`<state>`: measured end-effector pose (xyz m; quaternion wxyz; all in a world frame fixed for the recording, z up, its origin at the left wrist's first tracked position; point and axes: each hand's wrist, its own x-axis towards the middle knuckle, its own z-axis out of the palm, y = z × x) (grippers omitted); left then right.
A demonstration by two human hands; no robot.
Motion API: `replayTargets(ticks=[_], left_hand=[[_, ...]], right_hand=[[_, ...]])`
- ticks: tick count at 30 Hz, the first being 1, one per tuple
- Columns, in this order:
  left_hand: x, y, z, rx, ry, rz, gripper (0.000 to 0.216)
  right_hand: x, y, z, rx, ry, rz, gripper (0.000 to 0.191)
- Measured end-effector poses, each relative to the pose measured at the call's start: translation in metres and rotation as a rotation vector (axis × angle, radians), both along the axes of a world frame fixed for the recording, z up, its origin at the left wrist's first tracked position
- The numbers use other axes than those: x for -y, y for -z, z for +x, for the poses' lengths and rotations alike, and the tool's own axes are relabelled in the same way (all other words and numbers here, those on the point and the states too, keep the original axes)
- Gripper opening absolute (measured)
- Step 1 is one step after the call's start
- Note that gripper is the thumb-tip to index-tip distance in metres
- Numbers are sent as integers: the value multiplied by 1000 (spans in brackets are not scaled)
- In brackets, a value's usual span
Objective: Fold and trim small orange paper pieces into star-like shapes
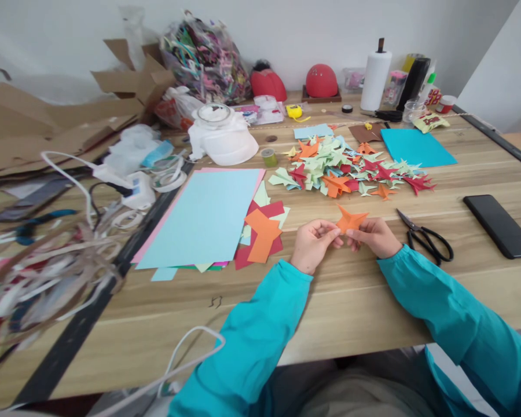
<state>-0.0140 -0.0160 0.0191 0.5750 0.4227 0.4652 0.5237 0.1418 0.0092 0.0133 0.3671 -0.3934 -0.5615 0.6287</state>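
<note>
Between both hands is an orange folded-paper star shape point(351, 220), with several points sticking out. My left hand point(314, 244) pinches its lower left side between thumb and fingers. On the other side my right hand point(375, 236) grips the lower right part, thumb in front. Just beyond lies a pile of folded paper pieces point(330, 162) in pale green, orange, red and blue. Black-handled scissors point(428, 234) rest to the right of my right hand. Left of my left hand are orange paper offcuts point(264, 234) on red and pale green scraps.
A stack of coloured sheets point(204, 214) lies at the left, light blue on top. The phone point(499, 225) is at the right. Turquoise paper point(417, 147), a yellow tape measure point(294, 112) and a white bottle point(375, 81) stand farther back. Tangled cords point(61, 260) crowd the left.
</note>
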Motion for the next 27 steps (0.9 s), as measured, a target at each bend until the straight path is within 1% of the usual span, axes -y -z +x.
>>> replayTargets(ticks=[5,8,11,17,23,27], left_hand=[[0,0,0,-8,-29,-11,19],[1,1,0,-1,-31,-15,20],[1,1,0,3,-31,-13,20],[1,0,0,0,-24,-9,21],[0,1,0,18,0,-19,21],[0,1,-1,24,6,-16,21]], right_hand=[[-2,8,1,-72,-4,-63,32],[-3,10,2,-89,-6,-72,29],[-2,7,1,-66,-6,-59,30],[0,-1,-1,6,11,20,29],[-1,0,0,-13,-33,13,33],[-1,0,0,-12,-28,0,34]])
